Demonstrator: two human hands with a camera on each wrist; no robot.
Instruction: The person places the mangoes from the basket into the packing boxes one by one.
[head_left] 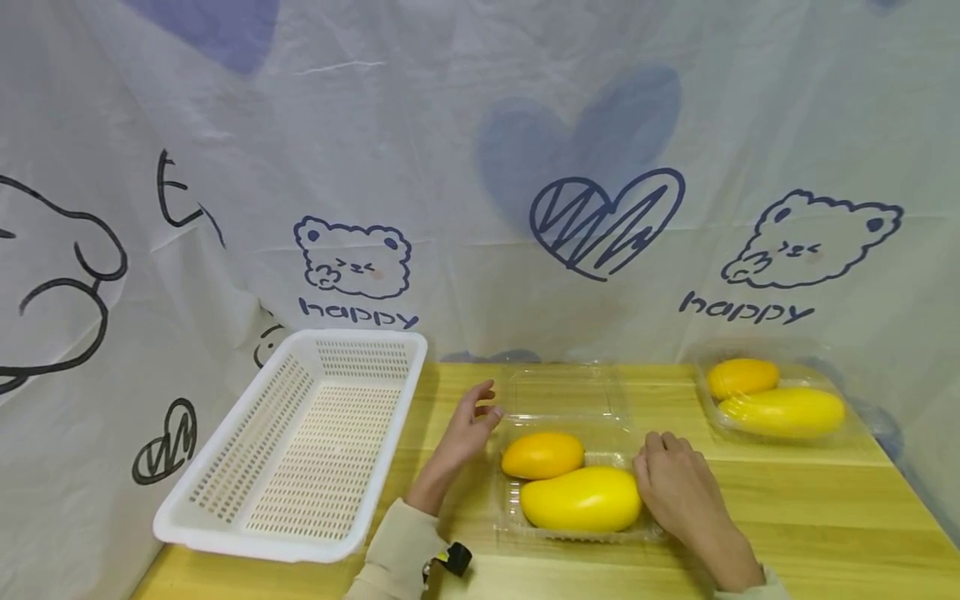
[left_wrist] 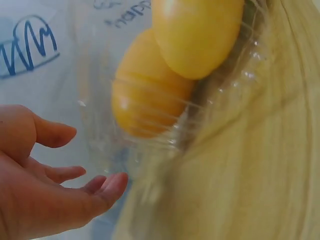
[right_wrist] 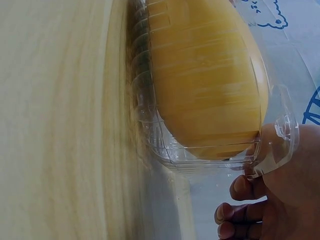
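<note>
A clear plastic clamshell box [head_left: 570,535] lies with its lid [head_left: 562,392] folded back on the far side. Inside it are a large yellow mango [head_left: 581,500] and, behind that, a smaller orange-yellow mango [head_left: 543,455]. My left hand [head_left: 467,429] hovers beside the lid's left edge, fingers loosely bent and holding nothing; the left wrist view has its fingertips [left_wrist: 116,187] apart from the box. At the box's right side, my right hand [head_left: 678,492] holds the rim with bent fingers. In the right wrist view the clear rim [right_wrist: 287,122] overlaps this hand, partly hiding the contact.
To the left stands a white perforated plastic basket [head_left: 408,392] with nothing in it. At the back right, another clear box [head_left: 795,367] contains a yellow mango [head_left: 787,413] and a smaller orange one [head_left: 742,378]. A printed cloth [head_left: 465,167] hangs behind the wooden table [head_left: 840,517].
</note>
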